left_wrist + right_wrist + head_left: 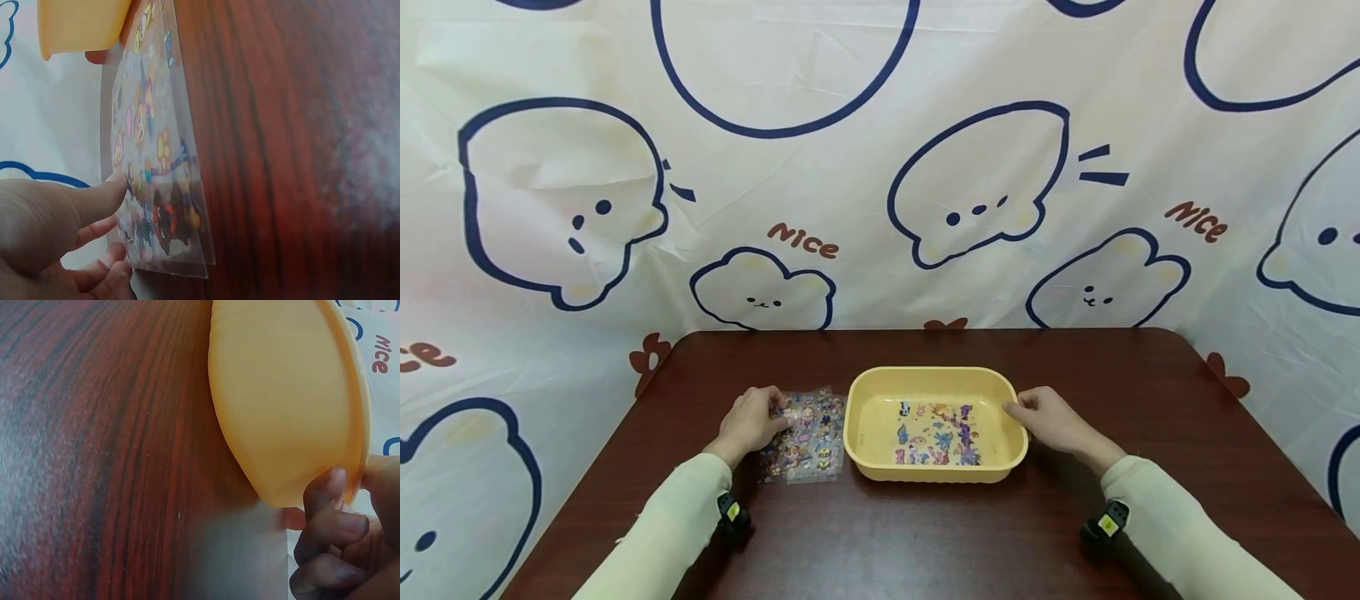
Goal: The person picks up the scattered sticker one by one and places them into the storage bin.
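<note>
A yellow plastic basin (859, 446) stands on the table, with colourful cartoon stickers (942, 435) lying flat on its bottom. My right hand (1054, 423) pinches the basin's right rim, thumb over the edge and curled fingers against the outer wall in the right wrist view. Left of the basin lies a small stack of clear sticker sheets (808, 442) printed with cartoon figures. My left hand (752, 425) pinches the stack at its left edge. In the left wrist view its thumb lies on the top sheet (140, 119), with the other fingers curled by the edge.
The dark brown wooden table (925, 542) has rounded far corners. Behind and beside it hangs a pale curtain (865, 183) with blue-outlined cartoon bears. A black device (732, 510) is strapped on the left wrist, and a similar device (1105, 523) on the right.
</note>
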{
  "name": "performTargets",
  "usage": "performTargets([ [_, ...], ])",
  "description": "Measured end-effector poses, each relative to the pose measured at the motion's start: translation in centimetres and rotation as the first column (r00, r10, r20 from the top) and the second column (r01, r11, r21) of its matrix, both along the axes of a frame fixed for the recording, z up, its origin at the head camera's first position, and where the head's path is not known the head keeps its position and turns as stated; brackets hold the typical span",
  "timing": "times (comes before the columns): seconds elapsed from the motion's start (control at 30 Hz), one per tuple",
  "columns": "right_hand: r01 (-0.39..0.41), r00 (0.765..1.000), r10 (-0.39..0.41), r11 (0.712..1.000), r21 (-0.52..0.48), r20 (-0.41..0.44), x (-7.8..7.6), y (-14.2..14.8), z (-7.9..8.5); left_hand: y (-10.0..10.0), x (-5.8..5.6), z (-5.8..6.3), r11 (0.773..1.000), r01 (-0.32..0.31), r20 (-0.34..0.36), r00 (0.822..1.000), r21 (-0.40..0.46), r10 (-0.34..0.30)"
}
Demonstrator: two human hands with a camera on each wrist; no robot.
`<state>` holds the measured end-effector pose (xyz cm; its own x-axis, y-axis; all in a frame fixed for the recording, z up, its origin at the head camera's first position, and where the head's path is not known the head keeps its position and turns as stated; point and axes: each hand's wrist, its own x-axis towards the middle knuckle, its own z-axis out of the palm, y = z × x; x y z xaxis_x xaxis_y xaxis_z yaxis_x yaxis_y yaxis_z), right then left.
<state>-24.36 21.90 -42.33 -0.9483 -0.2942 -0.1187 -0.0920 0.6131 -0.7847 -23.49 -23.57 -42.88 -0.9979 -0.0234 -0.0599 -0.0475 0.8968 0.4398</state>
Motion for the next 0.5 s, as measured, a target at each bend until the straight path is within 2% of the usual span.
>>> performTargets([
  [0.23, 0.003, 1.000, -0.003, 1.000, 0.000, 0.001, 0.02, 0.01, 0.04, 0.09, -0.09, -0.36, 1.000, 0.028, -0.022, 0.999, 0.000, -0.028],
  [0.5, -0.004, 1.000, 0.004, 1.000, -0.002, -0.002, 0.09, 0.08, 0.05, 0.35, 0.07, -0.14, 0.999, 0.035, -0.017, 0.999, -0.013, -0.035],
])
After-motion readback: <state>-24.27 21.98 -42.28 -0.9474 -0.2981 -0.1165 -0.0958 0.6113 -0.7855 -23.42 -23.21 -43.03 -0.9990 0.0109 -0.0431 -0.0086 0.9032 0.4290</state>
